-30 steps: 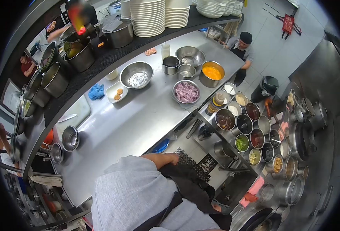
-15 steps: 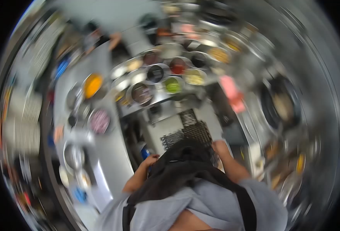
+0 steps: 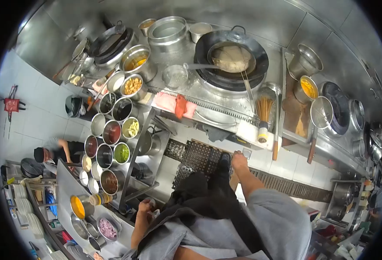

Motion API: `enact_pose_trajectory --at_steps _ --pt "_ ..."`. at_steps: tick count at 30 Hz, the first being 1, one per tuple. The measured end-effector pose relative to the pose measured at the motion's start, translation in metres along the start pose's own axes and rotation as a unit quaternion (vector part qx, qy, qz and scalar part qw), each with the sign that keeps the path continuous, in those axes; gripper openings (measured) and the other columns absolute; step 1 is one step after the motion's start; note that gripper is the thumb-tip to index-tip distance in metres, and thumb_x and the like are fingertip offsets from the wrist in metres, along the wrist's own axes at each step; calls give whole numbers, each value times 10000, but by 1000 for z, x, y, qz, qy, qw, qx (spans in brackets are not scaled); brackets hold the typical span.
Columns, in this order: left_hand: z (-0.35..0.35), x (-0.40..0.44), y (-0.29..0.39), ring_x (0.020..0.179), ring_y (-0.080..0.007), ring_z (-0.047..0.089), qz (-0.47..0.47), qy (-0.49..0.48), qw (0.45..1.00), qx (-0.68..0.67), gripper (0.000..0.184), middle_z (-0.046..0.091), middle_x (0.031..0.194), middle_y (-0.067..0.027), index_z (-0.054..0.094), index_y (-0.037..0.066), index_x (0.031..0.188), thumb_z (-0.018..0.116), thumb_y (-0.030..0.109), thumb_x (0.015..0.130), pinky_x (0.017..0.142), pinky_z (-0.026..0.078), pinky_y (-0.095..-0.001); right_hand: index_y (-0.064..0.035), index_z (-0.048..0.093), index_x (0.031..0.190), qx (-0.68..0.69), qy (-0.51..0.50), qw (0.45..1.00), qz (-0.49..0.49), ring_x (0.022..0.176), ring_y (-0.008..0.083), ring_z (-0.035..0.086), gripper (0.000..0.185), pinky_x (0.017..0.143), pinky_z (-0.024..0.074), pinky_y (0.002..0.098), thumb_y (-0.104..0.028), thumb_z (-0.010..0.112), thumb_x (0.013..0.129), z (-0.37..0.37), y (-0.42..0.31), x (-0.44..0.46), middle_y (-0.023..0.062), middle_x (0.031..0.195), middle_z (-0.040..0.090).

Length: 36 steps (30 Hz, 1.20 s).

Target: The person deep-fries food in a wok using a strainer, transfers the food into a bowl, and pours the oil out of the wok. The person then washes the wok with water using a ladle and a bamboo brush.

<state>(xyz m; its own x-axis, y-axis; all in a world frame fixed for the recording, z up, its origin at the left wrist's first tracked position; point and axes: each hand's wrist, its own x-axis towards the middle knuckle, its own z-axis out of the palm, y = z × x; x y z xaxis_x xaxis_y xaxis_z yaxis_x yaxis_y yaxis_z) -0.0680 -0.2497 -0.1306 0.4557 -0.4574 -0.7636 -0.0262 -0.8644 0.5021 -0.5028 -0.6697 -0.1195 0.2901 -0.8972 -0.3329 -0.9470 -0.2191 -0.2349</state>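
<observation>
Work state: the sliced onion (image 3: 107, 228) at 7 o'clock appears cut and ready in its bowl. The chopped greens (image 3: 121, 153) sit in a round pot at 9 o'clock, also apparently prepared. At 1 o'clock, pale food (image 3: 231, 59) lies in a wire skimmer inside the black wok (image 3: 203, 71); whether it is cooked cannot be determined. These portions are separate, with no assembled dish identifiable. The remaining work cannot be established.

Hand pose: the left hand (image 3: 144, 206) is low at 7 o'clock, forearm angled up from the body, fingers bent. A small pale item (image 3: 152, 202) is beside the fingers; whether it is gripped cannot be determined. The right hand (image 3: 240, 161) is at 4 o'clock, arm extended forward, fingers partly curled. No held object is discernible, and full closure cannot be confirmed. The nearest stove items are the white cloth (image 3: 248, 132) and the bamboo wok brush (image 3: 264, 108), both beyond the right hand and apart from it. A co-worker (image 3: 61, 149) is near 9 o'clock.
</observation>
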Motion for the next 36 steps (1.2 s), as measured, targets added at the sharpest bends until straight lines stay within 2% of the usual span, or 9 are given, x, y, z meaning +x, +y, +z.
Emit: enact_pose_trajectory --at_steps 7,18,20,21,23,26,32,34,36 --pt "11 -43 80 1038 -248 618 -31 23 992 121 470 655 1095 -141 593 9 1167 676 206 748 875 481 -326 -49 492 1250 -65 51 988 129 1195 245 484 384 918 425 469 -165 426 890 48 44 57 102 1310 487" --pt "20 -66 80 1050 -279 606 40 -71 938 338 430 630 1146 -130 621 57 1137 639 308 789 920 465 -349 -57 478 1273 -57 -39 995 74 1237 281 462 406 1015 298 530 -172 374 898 69 80 70 109 1309 513" --pt "11 -36 35 1030 -273 617 261 -112 806 519 442 648 1106 -124 621 67 1142 656 307 771 906 475 -344 -11 457 1257 -90 -82 989 81 1220 277 477 425 980 401 467 -162 411 863 62 76 71 137 1356 446" --pt "16 -39 46 1030 -273 617 259 -108 808 518 442 648 1106 -124 621 67 1142 656 307 771 906 475 -344 -19 460 1256 -102 -82 988 84 1208 275 491 419 970 404 469 -162 404 866 62 75 72 132 1354 457" --pt "33 -53 86 1003 -266 629 -14 14 974 225 457 662 1070 -118 621 71 1144 669 309 757 899 481 -341 -23 465 1254 -91 -102 986 93 1201 277 498 415 965 407 471 -161 401 868 56 74 75 124 1338 477" --pt "39 -55 104 998 -265 633 -77 6 984 163 463 663 1066 -130 620 63 1142 680 294 746 905 479 -337 -42 479 1248 -101 -93 986 93 1172 275 525 404 951 414 475 -159 389 872 69 78 79 106 1284 532" --pt "43 -55 101 1081 -277 591 -11 -14 966 260 489 632 1140 -128 617 61 1152 645 354 761 951 446 -336 -113 625 1129 -64 -85 987 122 1126 273 562 347 969 380 475 -230 392 900 75 88 84 107 1185 611" --pt "41 -42 80 1112 -276 571 -22 -33 950 310 495 618 1173 -114 622 69 1150 624 380 764 971 430 -340 -84 487 1263 -69 -156 979 115 1111 284 571 491 900 463 462 -253 539 805 67 92 83 132 1262 554" --pt "33 -7 20 1102 -279 575 114 -97 888 434 497 618 1172 -114 628 73 1140 617 389 756 969 432 -347 -73 586 1142 -33 -171 982 66 1071 307 584 431 856 497 449 -275 616 762 55 92 73 152 1142 612"
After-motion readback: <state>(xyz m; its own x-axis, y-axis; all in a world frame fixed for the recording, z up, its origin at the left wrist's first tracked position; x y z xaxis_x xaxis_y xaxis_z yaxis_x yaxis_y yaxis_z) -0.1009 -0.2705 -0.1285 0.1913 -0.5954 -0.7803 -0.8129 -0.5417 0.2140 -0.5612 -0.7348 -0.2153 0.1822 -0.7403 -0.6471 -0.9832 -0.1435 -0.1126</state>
